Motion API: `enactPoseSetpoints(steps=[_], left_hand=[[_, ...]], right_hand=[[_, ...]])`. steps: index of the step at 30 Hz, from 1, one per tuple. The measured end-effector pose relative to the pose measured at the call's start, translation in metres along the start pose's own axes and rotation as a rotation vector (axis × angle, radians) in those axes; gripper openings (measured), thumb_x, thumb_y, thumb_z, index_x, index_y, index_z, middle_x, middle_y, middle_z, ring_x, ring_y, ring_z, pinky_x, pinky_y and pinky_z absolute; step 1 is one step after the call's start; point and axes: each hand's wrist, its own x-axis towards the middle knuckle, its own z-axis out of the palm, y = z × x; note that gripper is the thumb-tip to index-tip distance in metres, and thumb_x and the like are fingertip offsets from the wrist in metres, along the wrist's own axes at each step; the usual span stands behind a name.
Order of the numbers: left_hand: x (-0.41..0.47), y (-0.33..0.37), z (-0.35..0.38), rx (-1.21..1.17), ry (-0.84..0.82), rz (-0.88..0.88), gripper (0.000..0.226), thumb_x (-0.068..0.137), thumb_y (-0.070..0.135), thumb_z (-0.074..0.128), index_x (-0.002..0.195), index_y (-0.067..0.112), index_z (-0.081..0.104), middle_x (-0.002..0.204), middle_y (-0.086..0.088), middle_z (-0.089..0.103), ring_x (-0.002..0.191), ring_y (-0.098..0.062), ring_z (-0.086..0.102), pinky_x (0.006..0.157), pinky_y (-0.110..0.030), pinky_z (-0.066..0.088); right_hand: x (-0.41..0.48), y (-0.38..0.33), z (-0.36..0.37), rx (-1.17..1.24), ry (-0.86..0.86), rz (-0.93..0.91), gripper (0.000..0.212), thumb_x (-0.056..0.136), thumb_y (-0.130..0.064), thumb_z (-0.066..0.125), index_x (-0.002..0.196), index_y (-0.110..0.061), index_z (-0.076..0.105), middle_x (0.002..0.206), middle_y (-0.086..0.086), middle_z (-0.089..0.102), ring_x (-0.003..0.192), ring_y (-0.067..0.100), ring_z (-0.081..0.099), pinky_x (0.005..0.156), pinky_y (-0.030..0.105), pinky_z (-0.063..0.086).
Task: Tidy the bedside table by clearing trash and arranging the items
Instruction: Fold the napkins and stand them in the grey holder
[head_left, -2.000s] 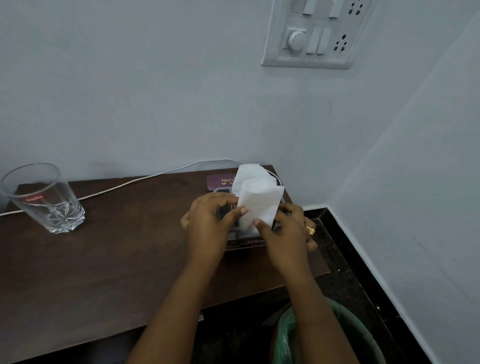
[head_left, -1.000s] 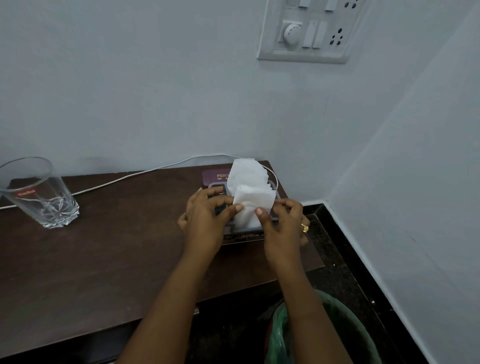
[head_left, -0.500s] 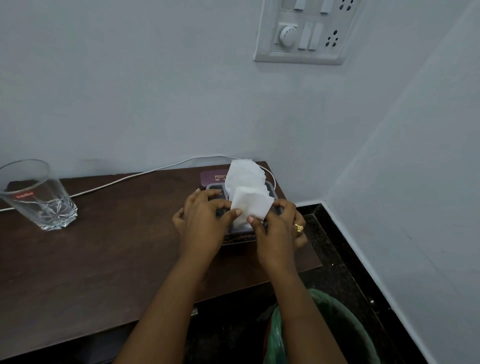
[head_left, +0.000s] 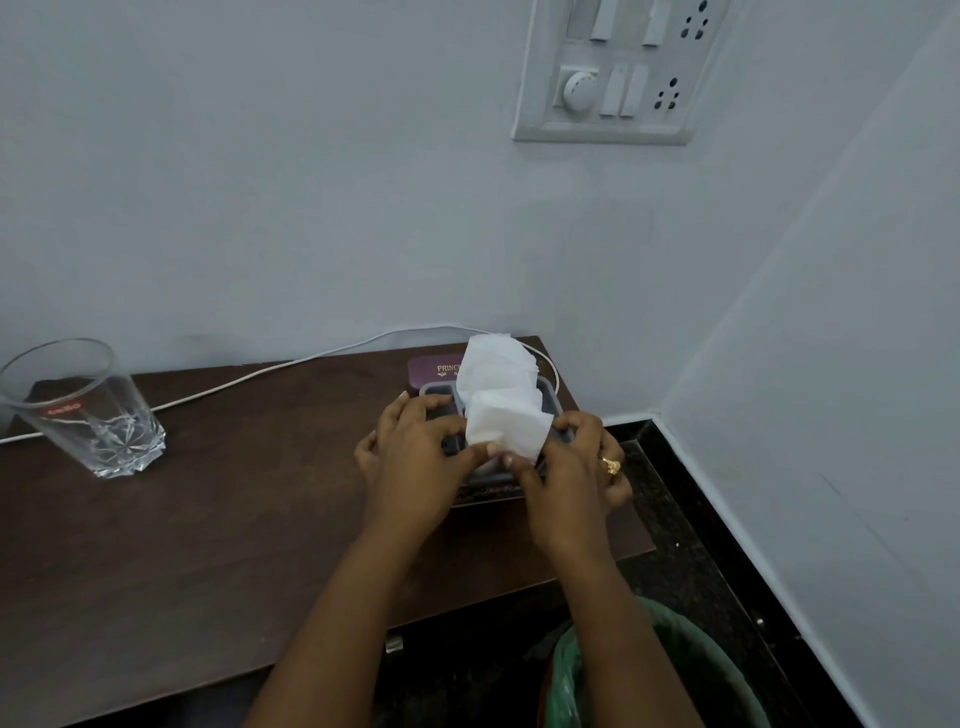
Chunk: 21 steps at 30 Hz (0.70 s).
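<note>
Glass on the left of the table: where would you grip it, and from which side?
Grip the glass around its mid wall, coming from the front or right. It stands upright and widens toward the rim, so a side wrap above the thick faceted base seems surest; the white cable runs just behind it.

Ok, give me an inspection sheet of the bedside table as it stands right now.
Surface: dark wooden table.
Job's things: white tissue standing out of the grey holder; maroon case behind it; glass upright at far left.
Clutter: nothing seen.
Hands: left hand and right hand both pinch the tissue's lower edge.
Cables: white cable along the back edge.
Surroundings: switchboard on the wall; green-lined bin on the floor, right.
</note>
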Motion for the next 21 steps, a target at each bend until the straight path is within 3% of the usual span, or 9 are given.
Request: enactPoseSetpoints(steps=[7,11,15,18,21], left_hand=[[-0.005,0.006,0.002,0.18,0.082,0.044,0.027,0.081,0.054,0.057,0.1,0.038,0.069,0.137,0.014,0.048,0.139,-0.012,0.021,0.104,-0.045,0.019],[-0.006,0.004,0.001,0.19,0.01,0.063,0.035,0.081,0.055,0.055,0.113,0.042,0.063,0.144,0.011,0.04,0.142,-0.015,0.014,0.108,-0.048,0.014],[-0.006,0.006,0.0,0.158,-0.066,0.037,0.034,0.083,0.051,0.056,0.116,0.043,0.061,0.148,0.01,0.034,0.143,-0.017,0.009,0.11,-0.05,0.011],[-0.007,0.006,0.002,0.167,-0.063,0.037,0.033,0.085,0.051,0.053,0.116,0.043,0.061,0.15,0.009,0.032,0.144,-0.017,0.008,0.111,-0.05,0.009],[-0.007,0.007,0.003,0.183,-0.053,0.037,0.032,0.087,0.049,0.051,0.117,0.041,0.061,0.15,0.008,0.032,0.144,-0.018,0.009,0.11,-0.05,0.01]], right_hand=[[-0.001,-0.005,0.003,-0.098,-0.001,0.002,0.026,0.079,-0.035,0.068,0.104,-0.033,0.063,0.127,-0.008,0.033,0.127,0.019,0.021,0.1,0.047,0.02],[0.002,0.0,0.001,0.151,-0.102,0.025,0.028,0.08,-0.032,0.069,0.107,-0.026,0.063,0.131,-0.007,0.027,0.129,0.024,0.028,0.103,0.053,0.035],[0.004,0.004,-0.001,0.194,-0.116,0.042,0.022,0.08,-0.029,0.069,0.101,-0.02,0.066,0.119,-0.012,0.027,0.127,0.025,0.033,0.102,0.052,0.038],[0.003,0.005,-0.002,0.147,-0.12,0.015,0.023,0.081,-0.034,0.068,0.102,-0.025,0.066,0.124,-0.011,0.029,0.129,0.022,0.028,0.105,0.051,0.032],[0.003,0.004,-0.002,-0.071,-0.064,-0.053,0.028,0.081,-0.04,0.066,0.106,-0.029,0.064,0.13,-0.009,0.032,0.131,0.019,0.022,0.106,0.049,0.018]])
